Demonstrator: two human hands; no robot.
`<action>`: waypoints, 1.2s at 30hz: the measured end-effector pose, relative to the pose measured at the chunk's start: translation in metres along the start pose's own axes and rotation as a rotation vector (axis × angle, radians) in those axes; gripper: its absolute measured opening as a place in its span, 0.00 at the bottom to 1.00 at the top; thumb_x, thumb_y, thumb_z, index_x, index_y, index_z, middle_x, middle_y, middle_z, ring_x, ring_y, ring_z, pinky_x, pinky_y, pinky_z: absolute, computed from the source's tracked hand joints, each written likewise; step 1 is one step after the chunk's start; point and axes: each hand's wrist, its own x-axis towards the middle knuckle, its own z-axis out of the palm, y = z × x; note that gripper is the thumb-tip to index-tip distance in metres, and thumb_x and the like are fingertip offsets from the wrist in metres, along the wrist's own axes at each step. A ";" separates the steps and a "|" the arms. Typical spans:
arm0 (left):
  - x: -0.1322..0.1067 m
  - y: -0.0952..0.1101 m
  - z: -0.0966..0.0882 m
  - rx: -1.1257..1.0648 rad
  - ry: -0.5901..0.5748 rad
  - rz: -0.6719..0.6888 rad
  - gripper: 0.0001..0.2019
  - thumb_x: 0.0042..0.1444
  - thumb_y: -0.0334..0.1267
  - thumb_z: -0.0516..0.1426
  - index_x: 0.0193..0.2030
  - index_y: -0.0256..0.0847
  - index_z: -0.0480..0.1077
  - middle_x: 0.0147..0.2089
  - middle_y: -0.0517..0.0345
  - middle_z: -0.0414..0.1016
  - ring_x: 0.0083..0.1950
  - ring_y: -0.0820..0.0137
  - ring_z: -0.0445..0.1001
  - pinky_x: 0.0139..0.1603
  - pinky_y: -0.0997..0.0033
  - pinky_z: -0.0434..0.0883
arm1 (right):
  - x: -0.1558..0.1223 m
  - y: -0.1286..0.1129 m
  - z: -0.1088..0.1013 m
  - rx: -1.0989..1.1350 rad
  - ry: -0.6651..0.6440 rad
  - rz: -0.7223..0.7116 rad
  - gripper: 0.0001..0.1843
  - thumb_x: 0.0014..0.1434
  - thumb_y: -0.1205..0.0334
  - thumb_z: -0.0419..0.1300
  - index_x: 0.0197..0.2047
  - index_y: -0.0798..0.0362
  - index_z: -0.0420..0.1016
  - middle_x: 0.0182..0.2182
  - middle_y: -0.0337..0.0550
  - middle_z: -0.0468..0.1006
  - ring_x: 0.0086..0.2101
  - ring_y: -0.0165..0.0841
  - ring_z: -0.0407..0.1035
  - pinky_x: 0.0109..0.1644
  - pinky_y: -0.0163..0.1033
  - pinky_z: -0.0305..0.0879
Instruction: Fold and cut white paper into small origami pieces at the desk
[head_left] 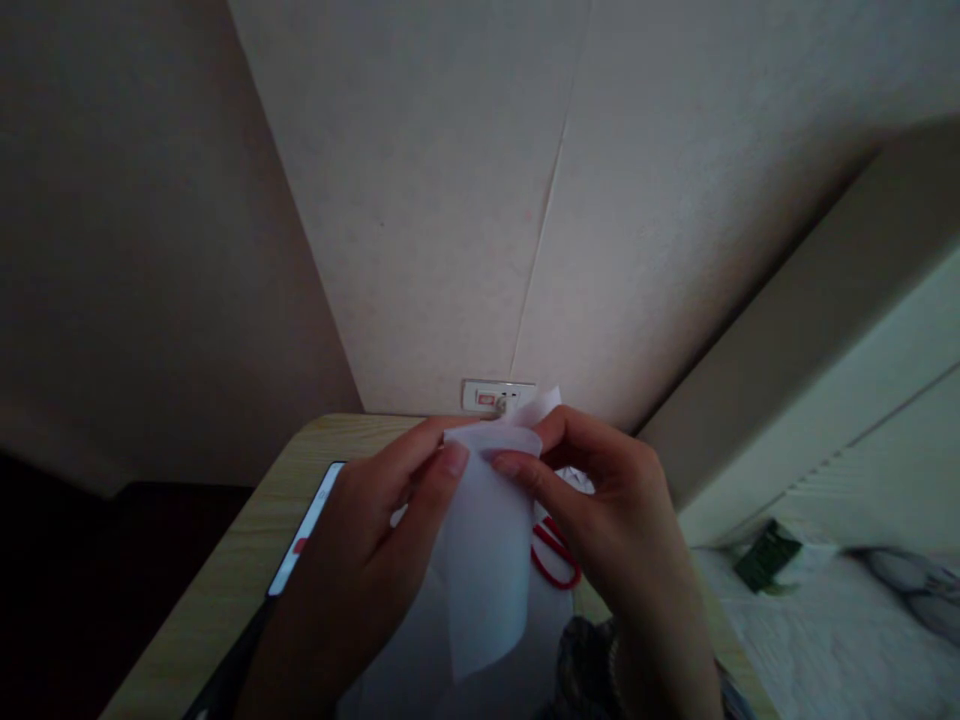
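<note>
A sheet of white paper [491, 560] hangs curved between my two hands, above the small wooden table. My left hand [382, 530] pinches its upper left edge, thumb in front and fingers behind. At the upper right, my right hand [600, 490] grips the same sheet between thumb and index finger, and a corner sticks up past the fingers. Beside my right hand lie the red handles of scissors [555, 560], their blades out of sight. More white paper lies beneath the held sheet.
The pale wooden table [187, 610] meets a wall with a socket plate [480, 397] just behind my hands. A phone with a lit screen [306, 530] lies left. To the right are a pale bed edge [825, 400] and a green packet [769, 555] on white bedding.
</note>
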 end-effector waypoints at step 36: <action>0.001 -0.005 0.001 0.013 0.030 0.064 0.16 0.64 0.43 0.49 0.47 0.52 0.79 0.40 0.64 0.84 0.32 0.70 0.78 0.36 0.75 0.75 | 0.000 0.002 -0.005 0.024 -0.040 0.012 0.12 0.51 0.64 0.69 0.21 0.52 0.71 0.19 0.29 0.71 0.23 0.24 0.64 0.27 0.30 0.59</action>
